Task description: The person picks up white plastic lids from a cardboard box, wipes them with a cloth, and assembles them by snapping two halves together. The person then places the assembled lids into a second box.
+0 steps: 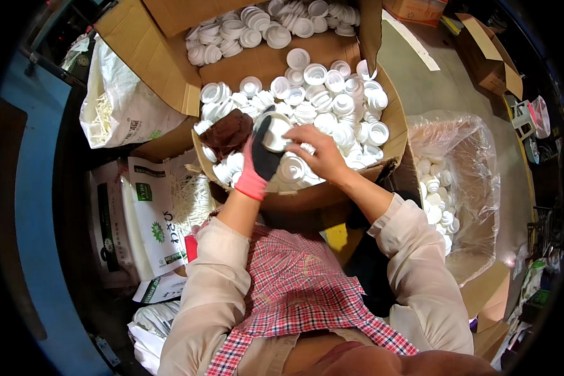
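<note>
My left hand [264, 160], in a red glove with a dark palm, grips a round white plastic cap [276, 134] whose hollow side faces up. The bare fingers of my right hand [320, 153] are curled in at the cap's right edge and touch it. Both hands are over an open cardboard box [395, 122] filled with similar white caps [343, 103]. A dark brown cloth or bag [227, 130] lies on the caps just left of my gloved hand. Where my right fingertips meet the cap is partly hidden.
Behind, another cardboard compartment holds more white caps [257, 22]. On the right stands a clear plastic-lined container [476, 182] with white pieces inside. To the left are a white sack [122, 100], printed bags [153, 213] and thin white sticks [193, 194]. An open carton [482, 53] sits far right.
</note>
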{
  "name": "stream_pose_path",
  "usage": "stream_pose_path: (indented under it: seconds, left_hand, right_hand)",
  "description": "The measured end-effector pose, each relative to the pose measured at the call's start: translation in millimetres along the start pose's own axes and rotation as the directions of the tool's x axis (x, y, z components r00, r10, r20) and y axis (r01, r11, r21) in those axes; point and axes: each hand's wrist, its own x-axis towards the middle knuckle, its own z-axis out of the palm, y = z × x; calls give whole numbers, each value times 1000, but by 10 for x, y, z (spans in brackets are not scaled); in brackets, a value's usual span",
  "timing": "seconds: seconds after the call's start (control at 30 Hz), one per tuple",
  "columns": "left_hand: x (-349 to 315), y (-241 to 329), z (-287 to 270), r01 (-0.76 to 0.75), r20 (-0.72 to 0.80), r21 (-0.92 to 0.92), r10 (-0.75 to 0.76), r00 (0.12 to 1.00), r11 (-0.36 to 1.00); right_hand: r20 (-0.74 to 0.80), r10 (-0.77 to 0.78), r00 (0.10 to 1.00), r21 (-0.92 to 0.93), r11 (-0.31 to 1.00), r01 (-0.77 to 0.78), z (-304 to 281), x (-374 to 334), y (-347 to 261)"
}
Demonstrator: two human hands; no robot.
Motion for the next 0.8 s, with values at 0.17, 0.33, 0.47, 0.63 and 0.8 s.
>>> stream_pose_path:
  seconds: [0.17,0.33,0.47,0.63,0.8]
  left_hand:
    - [328,39,-387,251,356,-867,-183,916,-430]
    - [327,40,-405,242,147,-499,-193,970,833]
    - [305,233,-495,67,56,-235,-55,997,970]
    - [206,216,-511,231,129,-630,-193,973,741]
    - [197,286,-392,379,180,-821,-436,882,427]
  right_hand:
    - [49,550,834,-418,769,-483,-51,-62,607]
    - [198,762,617,-674,562,-479,341,-359,1038]
    - [72,724,686,-587,587,-558,250,-240,964]
    - [-6,417,909,433,821,-374,-112,120,289]
    - [323,369,872,791,401,-462,-221,124,5]
